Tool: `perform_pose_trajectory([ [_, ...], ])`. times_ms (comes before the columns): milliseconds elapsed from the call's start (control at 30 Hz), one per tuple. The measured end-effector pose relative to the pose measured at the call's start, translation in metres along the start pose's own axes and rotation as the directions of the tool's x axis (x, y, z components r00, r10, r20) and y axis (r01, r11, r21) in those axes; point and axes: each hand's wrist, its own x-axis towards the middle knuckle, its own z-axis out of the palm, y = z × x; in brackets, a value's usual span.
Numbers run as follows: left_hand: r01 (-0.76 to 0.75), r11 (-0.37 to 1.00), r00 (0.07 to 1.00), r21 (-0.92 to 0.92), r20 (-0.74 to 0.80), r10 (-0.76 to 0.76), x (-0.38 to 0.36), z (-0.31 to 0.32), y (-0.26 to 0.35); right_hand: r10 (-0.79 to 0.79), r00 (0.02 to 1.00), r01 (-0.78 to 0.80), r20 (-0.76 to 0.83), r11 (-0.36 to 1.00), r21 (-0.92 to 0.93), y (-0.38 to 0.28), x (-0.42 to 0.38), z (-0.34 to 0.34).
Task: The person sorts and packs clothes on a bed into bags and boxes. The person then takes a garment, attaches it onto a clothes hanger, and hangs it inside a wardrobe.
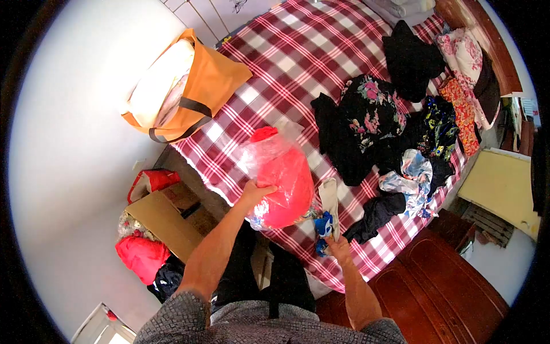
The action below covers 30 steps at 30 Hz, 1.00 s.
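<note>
My left hand [259, 192] is closed on the near left side of a clear plastic bag [285, 183] full of bright red fabric. The bag rests at the near edge of the bed, with a second red bit showing at its top. To the right, my right hand [338, 246] is closed on a blue-and-white patterned cloth [324, 229]. A cream strip of cloth [329, 198] lies just above it. Close by on the right is a crumpled black garment [375, 217].
A plaid blanket [286, 57] covers the bed. Black floral clothing [375, 109] and a white-blue printed cloth [415, 175] lie on its right side. An orange tote bag [215, 80] stands at far left. Below it are a cardboard box [166, 221] and a red bundle [140, 258].
</note>
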Motion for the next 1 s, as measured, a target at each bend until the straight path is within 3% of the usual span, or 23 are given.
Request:
perform_pose_trajectory([
  [33, -0.067, 0.998, 0.998, 0.001, 0.009, 0.067, -0.004, 0.002, -0.009, 0.153, 0.988, -0.155, -0.035, 0.984, -0.091, 0.014, 0.003, -0.002],
  [67, -0.072, 0.997, 0.997, -0.002, 0.008, 0.072, -0.011, 0.004, -0.015, 0.147, 0.989, -0.150, -0.033, 0.984, -0.094, 0.010, -0.001, 0.002],
  [133, -0.181, 0.970, 0.983, 0.162, 0.008, 0.182, -0.030, 0.007, -0.024, 0.066, 0.996, -0.066, -0.053, 0.998, 0.002, 0.000, -0.007, 0.013],
  [200, -0.262, 0.964, 0.965, 0.053, -0.011, 0.263, -0.072, 0.027, -0.007, 0.043, 0.998, -0.044, -0.039, 0.998, -0.045, 0.004, -0.011, 0.013],
  [300, -0.253, 0.954, 0.967, 0.160, 0.074, 0.244, -0.117, 0.030, 0.006, 0.127, 0.992, -0.119, -0.012, 0.957, 0.264, -0.023, -0.020, 0.026],
  [333, -0.216, 0.964, 0.974, 0.154, 0.104, 0.202, -0.135, 0.035, 0.016, 0.113, 0.993, -0.113, 0.012, 0.960, 0.256, -0.031, -0.021, 0.031],
  [367, -0.473, 0.816, 0.868, 0.333, 0.020, 0.496, -0.151, 0.047, 0.023, 0.185, 0.982, -0.168, -0.028, 0.939, 0.299, -0.036, -0.020, 0.035],
  [400, -0.417, 0.854, 0.902, 0.312, 0.026, 0.431, -0.178, 0.052, 0.041, 0.260, 0.963, -0.223, -0.066, 0.913, 0.342, -0.043, -0.020, 0.038],
  [467, -0.567, 0.763, 0.816, 0.309, 0.089, 0.571, -0.195, 0.050, 0.035, 0.289, 0.955, -0.250, -0.061, 0.900, 0.358, -0.068, -0.028, 0.054],
  [533, -0.590, 0.717, 0.784, 0.371, 0.053, 0.618, -0.220, 0.050, 0.035, 0.232, 0.966, -0.246, 0.111, 0.706, 0.665, -0.081, -0.036, 0.067],
  [633, -0.517, 0.856, 0.856, -0.007, 0.011, 0.517, -0.268, 0.052, 0.041, 0.344, 0.917, -0.391, 0.201, 0.683, 0.617, -0.107, -0.058, 0.086],
  [667, -0.380, 0.918, 0.924, -0.116, 0.004, 0.383, -0.285, 0.054, 0.045, 0.371, 0.903, -0.422, 0.218, 0.664, 0.617, -0.116, -0.053, 0.097],
  [700, -0.387, 0.892, 0.921, -0.234, -0.053, 0.386, -0.294, 0.056, 0.042, 0.250, 0.909, -0.411, 0.332, 0.665, 0.624, -0.065, -0.028, 0.090],
  [800, -0.324, 0.869, 0.945, -0.374, -0.092, 0.313, -0.335, 0.049, 0.044, 0.232, 0.898, -0.425, 0.374, 0.678, 0.600, -0.104, -0.042, 0.115],
  [867, -0.339, 0.785, 0.932, -0.518, -0.070, 0.356, -0.341, 0.041, 0.025, 0.202, 0.893, -0.423, 0.403, 0.683, 0.595, -0.126, -0.043, 0.131],
  [933, -0.441, 0.767, 0.893, -0.466, -0.139, 0.429, -0.348, 0.029, 0.011, 0.179, 0.883, -0.428, 0.433, 0.686, 0.588, -0.149, -0.044, 0.152],
  [1000, -0.444, 0.777, 0.896, -0.446, -0.242, 0.373, -0.359, 0.019, 0.015, 0.156, 0.873, -0.430, 0.461, 0.694, 0.578, -0.167, -0.045, 0.172],
])
